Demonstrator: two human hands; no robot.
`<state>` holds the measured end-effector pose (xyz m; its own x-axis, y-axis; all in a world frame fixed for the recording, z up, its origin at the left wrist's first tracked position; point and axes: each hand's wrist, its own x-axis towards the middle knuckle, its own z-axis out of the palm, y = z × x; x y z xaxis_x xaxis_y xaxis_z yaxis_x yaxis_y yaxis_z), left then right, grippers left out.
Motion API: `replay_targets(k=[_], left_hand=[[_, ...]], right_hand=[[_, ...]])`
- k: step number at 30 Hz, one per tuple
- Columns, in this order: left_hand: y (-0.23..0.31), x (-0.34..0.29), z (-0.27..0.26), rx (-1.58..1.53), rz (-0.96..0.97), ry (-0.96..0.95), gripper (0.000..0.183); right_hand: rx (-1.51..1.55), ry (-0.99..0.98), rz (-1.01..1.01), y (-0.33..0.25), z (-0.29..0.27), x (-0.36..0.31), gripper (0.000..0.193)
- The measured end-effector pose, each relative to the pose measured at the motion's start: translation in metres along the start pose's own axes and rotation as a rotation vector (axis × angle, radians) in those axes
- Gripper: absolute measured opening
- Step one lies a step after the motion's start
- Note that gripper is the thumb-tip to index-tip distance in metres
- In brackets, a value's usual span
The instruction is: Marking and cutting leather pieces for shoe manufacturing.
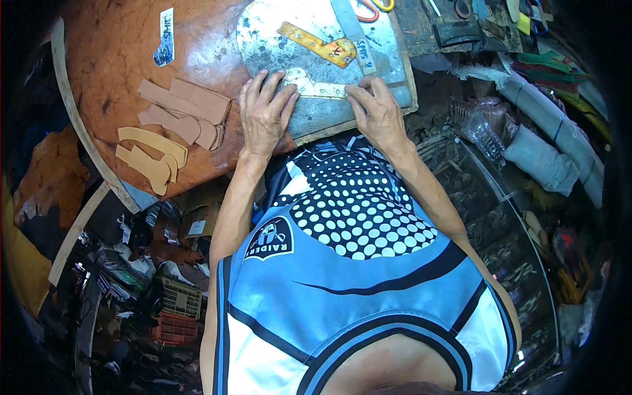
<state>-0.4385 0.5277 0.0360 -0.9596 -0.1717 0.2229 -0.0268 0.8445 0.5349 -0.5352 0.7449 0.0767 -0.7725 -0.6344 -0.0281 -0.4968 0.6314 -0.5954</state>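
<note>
Strip point(317, 88), pale, dotted, club-ended: left grip point(262, 120) loosely curled, right grip point(380, 113) pinched, on its ends

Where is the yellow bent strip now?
In the head view's upper centre, the yellow strip lies on the grey board, beyond the white piece and left of the blue-grey strip.

Left of the left hand point(265, 113), flat brown pieces point(191, 105) obstruct the tabletop point(210, 46); farther ahead, its bare surface offers passage. A grey strip point(354, 36) lies in the way just ahead of the right hand point(377, 110).
</note>
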Motion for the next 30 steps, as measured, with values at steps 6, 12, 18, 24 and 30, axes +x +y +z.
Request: replay_targets(k=[6,12,18,24,30], left_hand=[[0.021,0.006,-0.007,0.089,-0.026,-0.054,0.024],[0.037,0.009,-0.001,-0.014,-0.058,-0.086,0.009],[0.044,0.014,0.005,0.163,-0.209,-0.088,0.028],[0.051,0.016,-0.003,0.177,-0.276,-0.072,0.027],[0.046,0.012,-0.009,0.217,-0.323,-0.115,0.025]], right_hand=[[-0.003,-0.041,0.024,-0.002,0.001,0.002,0.021],[0.000,-0.073,-0.020,-0.006,0.005,0.003,0.018],[0.055,-0.127,-0.082,-0.005,0.017,0.008,0.010],[0.030,-0.208,-0.084,0.014,-0.010,0.042,0.012],[-0.325,0.186,0.102,0.103,-0.062,0.149,0.017]])
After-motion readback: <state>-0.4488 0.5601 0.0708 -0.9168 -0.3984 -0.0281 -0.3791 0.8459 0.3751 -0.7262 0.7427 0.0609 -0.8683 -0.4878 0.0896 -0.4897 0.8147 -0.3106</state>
